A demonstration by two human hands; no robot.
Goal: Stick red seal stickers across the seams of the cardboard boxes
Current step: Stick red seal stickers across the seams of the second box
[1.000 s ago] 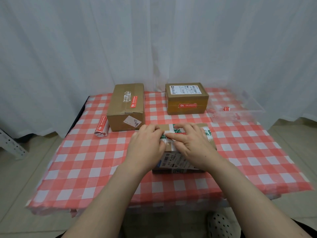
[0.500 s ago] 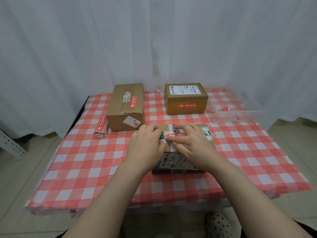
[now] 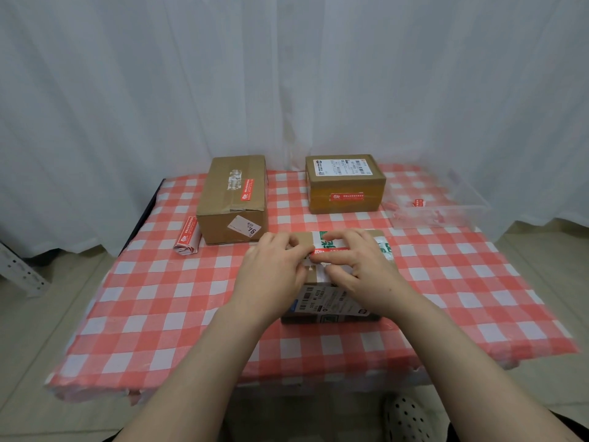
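At the left edge of the checked cloth (image 3: 153,301) lies a roll (image 3: 188,236) of red stickers, just beside the left box (image 3: 229,202). That box stands at the back left, with a left seal (image 3: 247,189) stuck on its top near the right edge and a white tag (image 3: 245,226) on its near face. Toward the middle, closer to the person, sits the near box (image 3: 331,309), with green-and-white printed tape on its top and a barcode label on its near part. The left hand (image 3: 274,272) rests on the box's left side, knuckles up and fingers bent, their tips at the left end of the seal (image 3: 334,249). Whether they pinch that end or only press it cannot be told. This seal, the one in work, lies sideways across the printed tape on the near box's top. The right hand (image 3: 363,269) is spread flat over the box, its forefinger stretched leftward along the seal and pressing it down, gripping nothing. Behind the right hand, at the back, stands the far box (image 3: 345,183) with a shipping label on top and a far seal (image 3: 347,196) on its taped near face. Further right, a clear tray (image 3: 471,208) holds a few loose red stickers (image 3: 419,202). A white curtain (image 3: 287,74) hangs behind the table.
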